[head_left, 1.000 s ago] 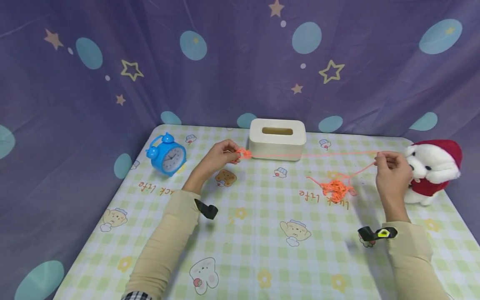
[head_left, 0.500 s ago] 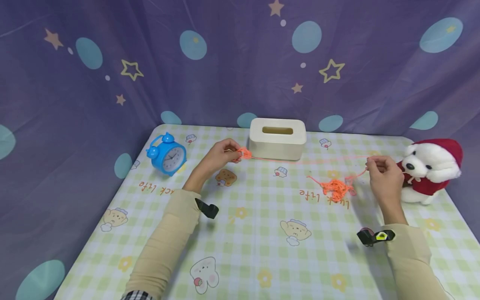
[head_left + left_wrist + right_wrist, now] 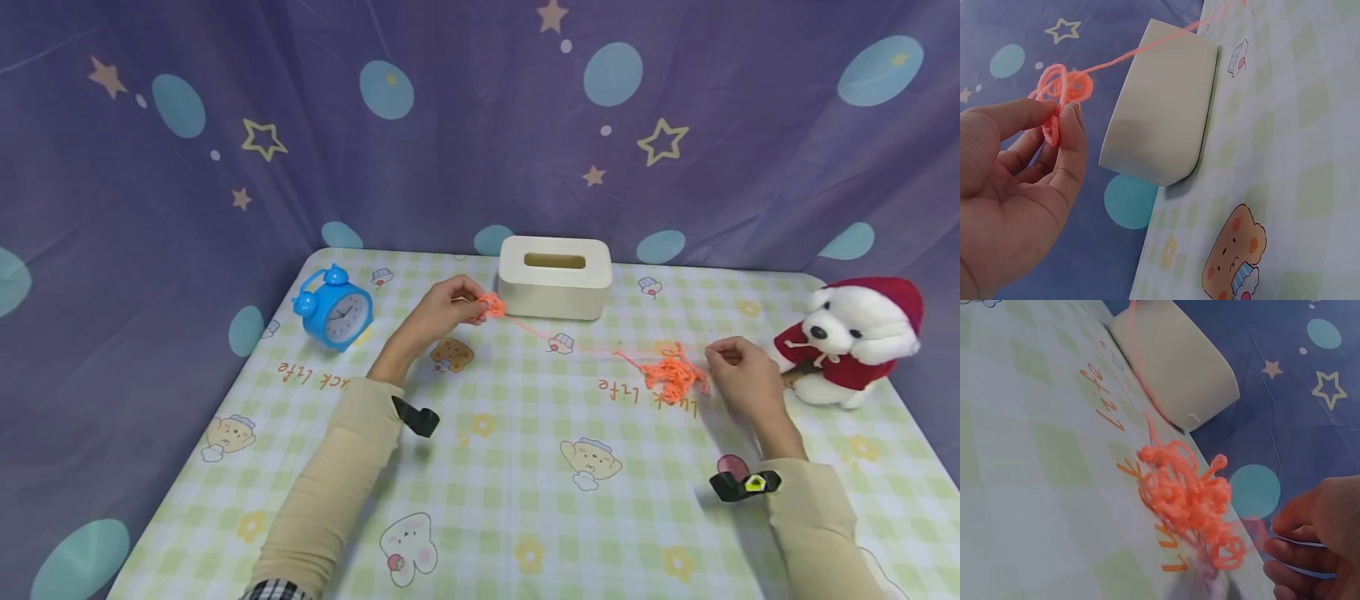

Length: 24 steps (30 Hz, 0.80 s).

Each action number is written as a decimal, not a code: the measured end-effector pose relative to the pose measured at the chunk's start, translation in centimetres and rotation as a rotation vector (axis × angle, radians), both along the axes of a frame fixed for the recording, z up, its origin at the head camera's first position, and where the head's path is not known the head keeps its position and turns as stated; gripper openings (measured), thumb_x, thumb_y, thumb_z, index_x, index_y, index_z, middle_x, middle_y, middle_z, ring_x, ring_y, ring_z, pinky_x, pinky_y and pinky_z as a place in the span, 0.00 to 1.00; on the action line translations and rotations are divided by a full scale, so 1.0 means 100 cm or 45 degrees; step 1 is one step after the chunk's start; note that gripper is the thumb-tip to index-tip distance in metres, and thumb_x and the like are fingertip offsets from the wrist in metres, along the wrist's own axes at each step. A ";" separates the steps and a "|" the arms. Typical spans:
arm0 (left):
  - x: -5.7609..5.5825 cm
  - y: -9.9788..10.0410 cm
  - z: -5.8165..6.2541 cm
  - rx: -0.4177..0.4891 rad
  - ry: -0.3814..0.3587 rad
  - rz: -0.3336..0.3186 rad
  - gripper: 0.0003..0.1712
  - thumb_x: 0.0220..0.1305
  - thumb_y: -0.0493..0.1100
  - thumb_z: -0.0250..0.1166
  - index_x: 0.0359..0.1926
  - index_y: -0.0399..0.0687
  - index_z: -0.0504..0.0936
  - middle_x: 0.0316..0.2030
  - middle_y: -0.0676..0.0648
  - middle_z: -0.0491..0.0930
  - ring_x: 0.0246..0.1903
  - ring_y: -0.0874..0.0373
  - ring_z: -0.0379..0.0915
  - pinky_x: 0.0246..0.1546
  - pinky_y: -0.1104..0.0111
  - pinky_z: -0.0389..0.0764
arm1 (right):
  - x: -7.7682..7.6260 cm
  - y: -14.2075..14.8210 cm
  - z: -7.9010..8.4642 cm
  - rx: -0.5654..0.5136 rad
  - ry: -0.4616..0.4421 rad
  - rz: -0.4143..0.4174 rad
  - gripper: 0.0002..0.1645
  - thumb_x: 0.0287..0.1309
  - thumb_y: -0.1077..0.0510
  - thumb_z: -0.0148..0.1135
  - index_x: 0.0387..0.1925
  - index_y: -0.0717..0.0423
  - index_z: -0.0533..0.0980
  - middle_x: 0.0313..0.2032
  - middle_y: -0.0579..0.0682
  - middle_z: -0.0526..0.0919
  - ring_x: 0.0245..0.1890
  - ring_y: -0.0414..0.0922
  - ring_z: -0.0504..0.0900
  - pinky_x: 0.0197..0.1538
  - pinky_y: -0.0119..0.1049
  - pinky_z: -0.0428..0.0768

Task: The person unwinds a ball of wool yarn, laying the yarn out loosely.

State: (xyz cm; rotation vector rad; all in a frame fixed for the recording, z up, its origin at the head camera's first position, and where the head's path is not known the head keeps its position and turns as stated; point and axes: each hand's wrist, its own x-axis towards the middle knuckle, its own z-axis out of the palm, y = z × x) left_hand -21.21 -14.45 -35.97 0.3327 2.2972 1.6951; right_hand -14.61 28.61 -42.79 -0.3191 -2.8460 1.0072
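Observation:
My left hand (image 3: 447, 308) pinches a small looped bundle of orange yarn (image 3: 1063, 87) between thumb and forefinger, held up in front of the tissue box. From that bundle a thin strand (image 3: 1141, 50) runs right and sags toward the tangled orange yarn pile (image 3: 675, 379) on the tablecloth. Just right of the pile is my right hand (image 3: 750, 383), thumb and forefinger together. Blurred yarn shows at those fingertips in the right wrist view, and they seem to pinch it. Loops and a short loose end stick out of the pile.
The cream tissue box (image 3: 555, 287) stands at the back middle. A blue alarm clock (image 3: 337, 312) is at the back left. Beyond my right hand sits a white plush dog (image 3: 855, 333) in red clothes. A starry purple curtain (image 3: 465, 150) hangs behind the checkered table (image 3: 517, 500).
My right hand has moved left and down toward the pile, away from the plush dog. The strand between the hands has gone from taut to slack. My left hand has barely moved.

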 end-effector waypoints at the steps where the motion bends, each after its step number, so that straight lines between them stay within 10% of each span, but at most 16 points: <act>1: 0.000 0.000 0.000 0.002 0.001 -0.001 0.07 0.67 0.41 0.61 0.42 0.43 0.75 0.42 0.45 0.79 0.45 0.41 0.78 0.48 0.58 0.81 | 0.000 -0.001 0.001 0.004 0.007 -0.004 0.21 0.68 0.49 0.51 0.48 0.61 0.76 0.44 0.61 0.81 0.42 0.52 0.78 0.38 0.36 0.70; 15: 0.001 0.004 -0.001 0.016 0.006 -0.001 0.08 0.65 0.42 0.63 0.41 0.43 0.76 0.42 0.45 0.80 0.46 0.38 0.76 0.44 0.65 0.81 | -0.020 -0.083 0.014 -0.175 0.334 0.319 0.12 0.65 0.58 0.57 0.46 0.61 0.76 0.44 0.59 0.81 0.45 0.54 0.79 0.51 0.50 0.76; 24: 0.003 0.007 -0.001 0.053 0.004 -0.037 0.07 0.68 0.41 0.59 0.41 0.41 0.74 0.44 0.42 0.82 0.43 0.47 0.80 0.45 0.63 0.82 | -0.032 -0.148 0.014 -0.274 0.326 0.609 0.16 0.62 0.58 0.62 0.49 0.61 0.77 0.47 0.57 0.81 0.48 0.53 0.79 0.54 0.51 0.77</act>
